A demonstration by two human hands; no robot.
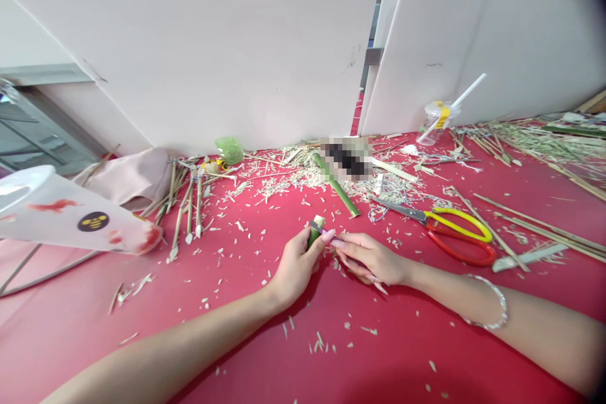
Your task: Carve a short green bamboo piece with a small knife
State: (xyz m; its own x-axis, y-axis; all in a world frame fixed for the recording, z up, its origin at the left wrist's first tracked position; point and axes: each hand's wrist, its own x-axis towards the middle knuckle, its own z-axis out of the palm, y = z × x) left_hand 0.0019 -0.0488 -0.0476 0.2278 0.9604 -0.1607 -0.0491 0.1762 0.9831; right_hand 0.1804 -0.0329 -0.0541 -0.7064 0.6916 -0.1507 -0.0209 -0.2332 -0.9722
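Observation:
My left hand [296,265] is closed round a short green bamboo piece [313,237], its pale cut end pointing up and away from me. Across that end lies the thin dark blade of a small knife [317,226]. My right hand [374,257] pinches the knife's purplish handle, close against my left thumb; most of the handle is hidden by fingers. Just beyond both hands, a longer green bamboo stick [344,197] rests on the red tabletop [265,341]. Scissors [440,227] with one yellow and one red handle lie open to the right.
Wood shavings [279,180] cover the back of the table beneath a white partition [227,63]. A large stained plastic cup [85,214] leans in at left, near bundled sticks [189,208]. At back right stands a clear cup with a straw [438,120]; bamboo strips [549,224] lie nearer.

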